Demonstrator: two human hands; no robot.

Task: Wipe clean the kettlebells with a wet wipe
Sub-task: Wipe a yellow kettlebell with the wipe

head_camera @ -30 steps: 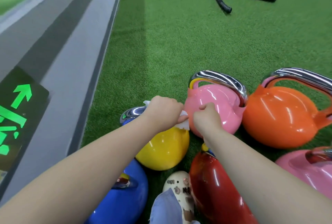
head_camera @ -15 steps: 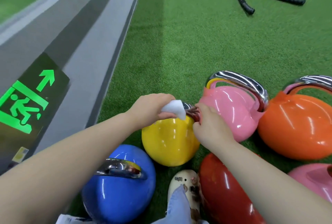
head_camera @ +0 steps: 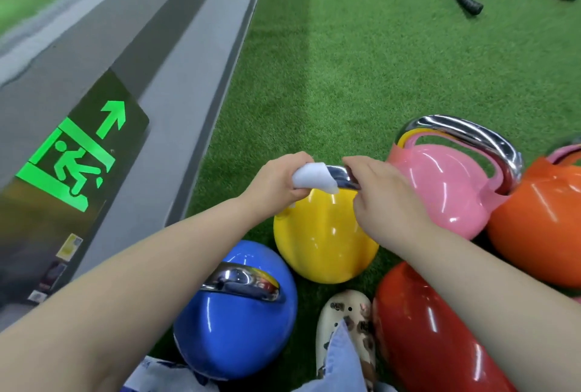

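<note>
Hands meet on the chrome handle (head_camera: 341, 176) of the yellow kettlebell (head_camera: 323, 240), which stands on the green turf (head_camera: 345, 77) between the blue kettlebell (head_camera: 232, 328) and the pink kettlebell (head_camera: 446, 190). I see the left hand (head_camera: 276, 184) with fingers curled, pinching the white wet wipe (head_camera: 314, 178) around the handle's left end. The right hand (head_camera: 383, 193) grips the handle's right end, fingers curled over it and pressed together. The red kettlebell (head_camera: 424, 328) lies under my right forearm; the orange kettlebell (head_camera: 540, 225) sits just beside the pink one. A shoe (head_camera: 345, 316) rests near the yellow bell's base.
</note>
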